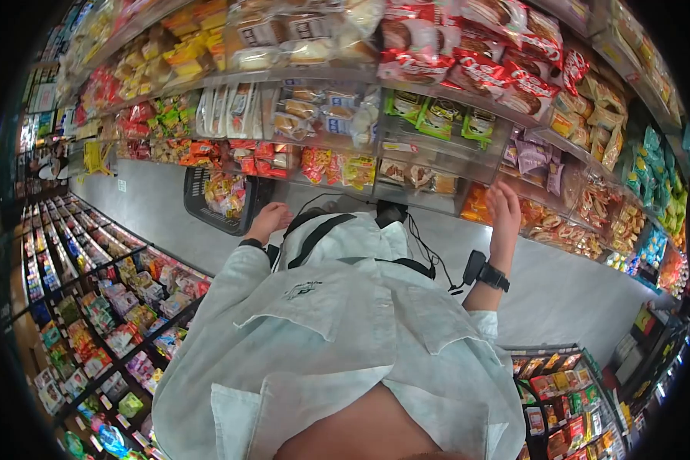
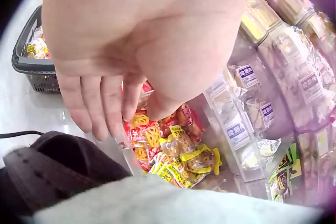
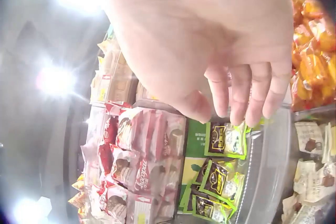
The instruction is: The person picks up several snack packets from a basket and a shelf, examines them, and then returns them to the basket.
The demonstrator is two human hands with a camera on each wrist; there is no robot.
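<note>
In the head view the left hand [image 1: 270, 220] hangs between the basket and the body, fingers loosely extended, holding nothing. The right hand [image 1: 504, 211] is raised beside the lower shelf bins, its fingers nearly straight and empty. The left wrist view has the left hand [image 2: 131, 50] in front of a clear bin of red and yellow snack packets [image 2: 149, 134]. In the right wrist view the right hand [image 3: 210, 45] is in front of green-edged packets [image 3: 223, 179], beside red and white wrapped cakes [image 3: 139, 169]. Whether its fingertips touch the green packets I cannot tell.
A dark basket [image 1: 194, 208] holding snack packets stands on the grey floor [image 1: 544, 287] by the shelves. Clear shelf bins [image 1: 330, 134] curve across the front. Racks of packets [image 1: 123, 314] stand at left, and another display [image 1: 567, 391] at lower right. A black cable [image 1: 418, 238] hangs near the body.
</note>
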